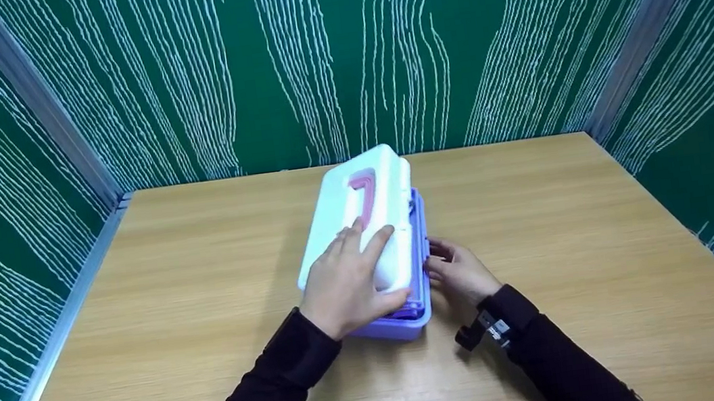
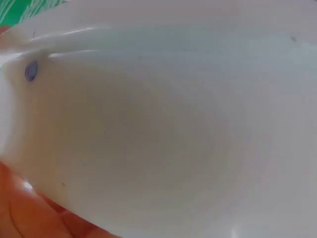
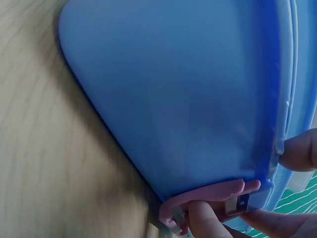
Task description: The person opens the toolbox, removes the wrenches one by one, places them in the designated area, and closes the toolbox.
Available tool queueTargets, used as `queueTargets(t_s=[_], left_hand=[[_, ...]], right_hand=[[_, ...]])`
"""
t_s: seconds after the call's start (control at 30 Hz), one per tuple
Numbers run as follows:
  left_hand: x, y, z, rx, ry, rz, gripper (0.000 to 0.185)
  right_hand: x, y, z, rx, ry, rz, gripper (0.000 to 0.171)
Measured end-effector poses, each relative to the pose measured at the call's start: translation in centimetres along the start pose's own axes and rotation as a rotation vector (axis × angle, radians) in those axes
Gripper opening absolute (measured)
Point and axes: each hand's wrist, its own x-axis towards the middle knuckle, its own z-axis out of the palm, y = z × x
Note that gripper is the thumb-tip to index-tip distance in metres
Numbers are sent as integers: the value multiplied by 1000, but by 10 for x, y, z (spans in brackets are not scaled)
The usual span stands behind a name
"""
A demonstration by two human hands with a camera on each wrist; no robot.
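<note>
White lid (image 2: 163, 124) fills left view | left hand (image 1: 347, 283) flat | right hand (image 1: 458, 273) fingers pinch pink latch (image 3: 208, 196)

Box interior (image 1: 409, 211) hidden under the tilted white lid (image 1: 359, 214), only a dark sliver showing at the gap. Near part of the purple base (image 1: 399, 325) covered by the left hand (image 1: 347, 283). Right hand (image 1: 458, 273) fingertips out of sight behind the base's side in the head view. Left wrist view filled by blurred white plastic, lid cut off on all sides. Right wrist view: base (image 3: 173, 94) cut off at top and right, pink latch (image 3: 208, 198) blurred, partly behind fingers (image 3: 203, 220).
</note>
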Motion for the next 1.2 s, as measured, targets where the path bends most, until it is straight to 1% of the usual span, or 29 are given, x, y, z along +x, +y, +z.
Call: queueTargets(t_s=[0.17, 0.27, 0.37, 0.5, 0.6, 0.7, 0.8, 1.03, 1.2], left_hand=[[-5, -6, -6, -52, 42, -64, 87], [-7, -12, -8, -83, 62, -107, 86], [-9, -18, -11, -113, 92, -146, 86], [-11, -32, -17, -183, 183, -164, 85], [-12, -47, -22, -262, 235, -206, 82], [-16, -61, -29, -366, 241, -310, 79], [-21, -73, -34, -459, 238, -393, 75], [-36, -86, -37, -617, 218, -466, 70], [-48, -96, -37, -714, 214, -548, 64]], right_hand=[[0, 0, 3, -14, 7, -5, 58], [0, 0, 5, -28, 14, 8, 58], [0, 0, 7, -42, 6, 9, 58], [0, 0, 8, -66, -5, -33, 55], [1, 0, 8, -75, 0, -55, 54], [1, 1, 8, -80, 2, -59, 54], [2, 1, 7, -89, 6, -58, 55], [2, -2, 5, -93, 32, -21, 58], [3, -4, 5, -87, 38, 4, 57]])
